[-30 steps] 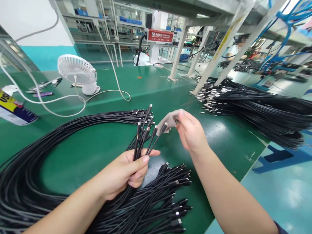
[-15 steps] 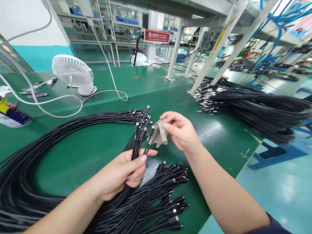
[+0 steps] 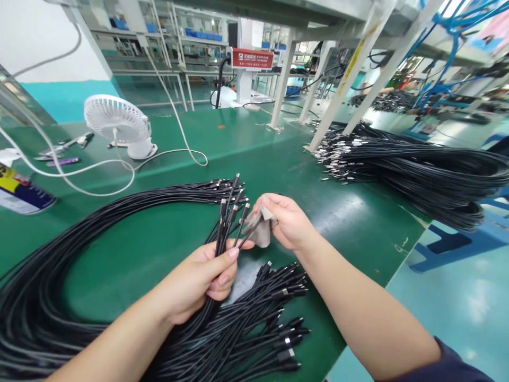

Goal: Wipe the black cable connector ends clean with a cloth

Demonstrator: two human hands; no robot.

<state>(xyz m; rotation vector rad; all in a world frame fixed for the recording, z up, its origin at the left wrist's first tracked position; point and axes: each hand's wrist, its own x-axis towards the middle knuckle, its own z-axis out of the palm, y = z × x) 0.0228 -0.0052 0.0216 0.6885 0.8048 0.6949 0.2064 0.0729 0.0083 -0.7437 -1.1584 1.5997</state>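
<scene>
My left hand (image 3: pixel 217 270) is closed around a small bunch of black USB cables (image 3: pixel 221 225), whose connector ends stick up above the thumb. My right hand (image 3: pixel 288 220) pinches a grey cloth (image 3: pixel 261 233), which is folded about the end of one cable from that bunch; the cloth hides this connector. Below my left hand lies a thick pile of black cables (image 3: pixel 246 318) with plugs pointing right. Another bundle of cables (image 3: pixel 159 193) curves round behind my hands, its ends just beyond the held bunch.
A white fan (image 3: pixel 117 119) with a white cord stands at the back left, near a spray can (image 3: pixel 24 191). Coiled black cables (image 3: pixel 397 159) lie at the right beside white metal legs (image 3: pixel 338 90). A blue stool (image 3: pixel 449 244) is beyond the right edge of the green table (image 3: pixel 318 185).
My right hand has shifted slightly down and turned, wrapping the cloth tighter about the cable end. My left hand keeps its hold on the bunch in nearly the same place.
</scene>
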